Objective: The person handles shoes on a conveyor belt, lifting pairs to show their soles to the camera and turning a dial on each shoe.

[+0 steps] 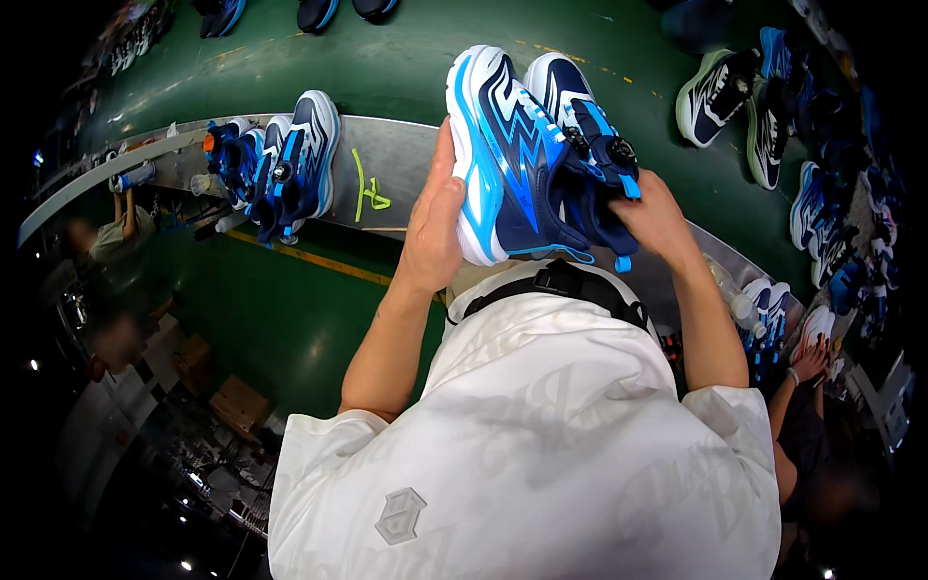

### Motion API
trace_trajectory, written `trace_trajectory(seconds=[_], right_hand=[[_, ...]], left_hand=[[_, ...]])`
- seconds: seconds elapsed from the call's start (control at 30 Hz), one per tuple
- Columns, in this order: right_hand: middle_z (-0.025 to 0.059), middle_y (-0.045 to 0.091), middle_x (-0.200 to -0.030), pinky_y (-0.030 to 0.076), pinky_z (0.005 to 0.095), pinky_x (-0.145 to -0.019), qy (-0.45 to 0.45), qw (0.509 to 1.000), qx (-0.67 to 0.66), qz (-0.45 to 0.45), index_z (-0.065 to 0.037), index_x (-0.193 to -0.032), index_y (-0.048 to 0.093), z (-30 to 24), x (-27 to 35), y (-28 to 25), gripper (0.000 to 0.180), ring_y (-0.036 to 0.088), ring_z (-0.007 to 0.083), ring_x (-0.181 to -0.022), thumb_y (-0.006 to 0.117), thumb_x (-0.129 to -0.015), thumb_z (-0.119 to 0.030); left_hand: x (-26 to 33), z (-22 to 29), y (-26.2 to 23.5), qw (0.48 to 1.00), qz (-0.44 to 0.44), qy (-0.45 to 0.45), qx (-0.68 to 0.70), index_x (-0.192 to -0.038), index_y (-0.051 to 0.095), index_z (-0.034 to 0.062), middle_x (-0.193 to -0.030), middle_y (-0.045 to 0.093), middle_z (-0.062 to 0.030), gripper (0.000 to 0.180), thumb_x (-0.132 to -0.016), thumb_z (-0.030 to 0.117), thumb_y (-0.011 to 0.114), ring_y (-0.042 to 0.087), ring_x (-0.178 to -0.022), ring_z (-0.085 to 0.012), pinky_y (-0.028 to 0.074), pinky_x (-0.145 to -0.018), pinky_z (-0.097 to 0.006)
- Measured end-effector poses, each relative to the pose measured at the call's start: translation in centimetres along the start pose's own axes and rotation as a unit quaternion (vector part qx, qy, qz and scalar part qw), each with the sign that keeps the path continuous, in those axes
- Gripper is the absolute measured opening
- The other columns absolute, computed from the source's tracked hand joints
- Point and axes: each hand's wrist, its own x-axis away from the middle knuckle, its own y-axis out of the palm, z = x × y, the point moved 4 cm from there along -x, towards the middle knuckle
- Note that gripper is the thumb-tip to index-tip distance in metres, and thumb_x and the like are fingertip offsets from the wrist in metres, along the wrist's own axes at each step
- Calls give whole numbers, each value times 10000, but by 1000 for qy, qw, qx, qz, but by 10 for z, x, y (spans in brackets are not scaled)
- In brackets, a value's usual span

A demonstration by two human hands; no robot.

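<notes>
I hold a pair of navy and light-blue sneakers with white soles side by side over a green conveyor belt (387,68). My left hand (432,227) presses flat against the sole side of the near sneaker (503,155). My right hand (652,217) grips the heel and tongue of the pair, just below the round black dial on the far sneaker (580,111). Both forearms rise from my white shirt at the lower edge.
Another blue pair (285,164) lies on the metal belt rim (387,155) at left. More sneakers (735,97) crowd the belt at right. A co-worker's hand (810,360) handles shoes at lower right; another person sits at far left. Cardboard boxes (237,401) lie on the floor.
</notes>
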Motion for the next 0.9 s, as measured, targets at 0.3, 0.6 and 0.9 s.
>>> trace_trajectory(seconds=[0.3, 0.6, 0.9], right_hand=[[234, 632, -779, 490, 422, -727, -20, 1000, 16, 5, 43, -946, 602, 2, 6, 6, 291, 624, 403, -755, 598, -714, -133], [180, 558, -653, 448, 408, -623, -5, 1000, -15, -27, 56, -829, 585, 5, 11, 9, 249, 544, 302, -602, 604, -722, -168], [103, 478, -529, 394, 371, -512, 0, 998, -64, -30, 83, -747, 554, 9, 11, 13, 282, 470, 173, -489, 589, -724, -196]], left_hand=[[9, 4, 1, 1000, -8, 10, -4, -1559, 70, -60, -1567, 303, -200, 754, -1015, 371, 363, 379, -1412, -262, 297, -1160, -360], [12, -6, -7, 997, 7, -36, 67, -1569, 64, -31, -1556, 328, -189, 706, -1019, 323, 329, 408, -1394, -264, 331, -1147, -364], [13, -3, -3, 986, 34, -71, 150, -1581, 45, 14, -1558, 327, -181, 662, -1016, 267, 281, 427, -1383, -276, 374, -1131, -374]])
